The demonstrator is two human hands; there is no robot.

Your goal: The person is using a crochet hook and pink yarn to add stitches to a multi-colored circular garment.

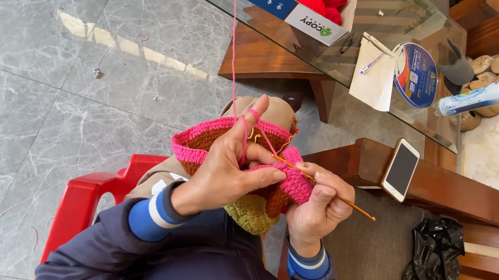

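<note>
My left hand (227, 168) grips a crocheted piece (223, 138) with pink, brown and olive-green bands, its pink rim turned up. Pink yarn (233, 52) runs over the raised index finger and up to a cardboard box (297, 12) of yarn balls on the glass table. My right hand (319, 204) pinches a thin orange crochet hook (333, 193), its tip pushed into the pink edge of the work between both hands. The hook's tail sticks out past the right fist.
A glass table (386, 6) holds the box, a notepad with pen (371, 66), a round tape-like disc (416, 76) and a plastic bottle (484, 96). A phone (401, 169) lies on a wooden armrest. A black plastic bag (429, 257) is beside me. I sit on a red chair (87, 196) over grey marble floor.
</note>
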